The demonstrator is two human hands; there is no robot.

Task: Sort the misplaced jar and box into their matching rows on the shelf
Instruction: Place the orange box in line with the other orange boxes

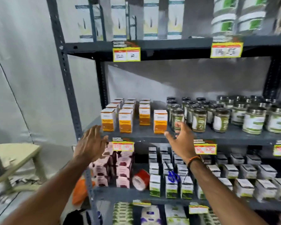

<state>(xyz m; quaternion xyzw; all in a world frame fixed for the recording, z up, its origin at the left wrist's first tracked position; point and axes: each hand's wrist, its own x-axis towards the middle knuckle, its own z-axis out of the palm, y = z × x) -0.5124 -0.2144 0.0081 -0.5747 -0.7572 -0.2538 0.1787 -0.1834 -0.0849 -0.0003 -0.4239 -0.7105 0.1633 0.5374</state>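
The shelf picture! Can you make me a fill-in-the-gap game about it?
1. Both hands, the left hand and the right hand, are open and hold ____.
2. The lone orange box stands just left of the dark-lidded ____.
3. The red tape roll lies on the shelf ____ the orange boxes.

Missing words: nothing; jars; below
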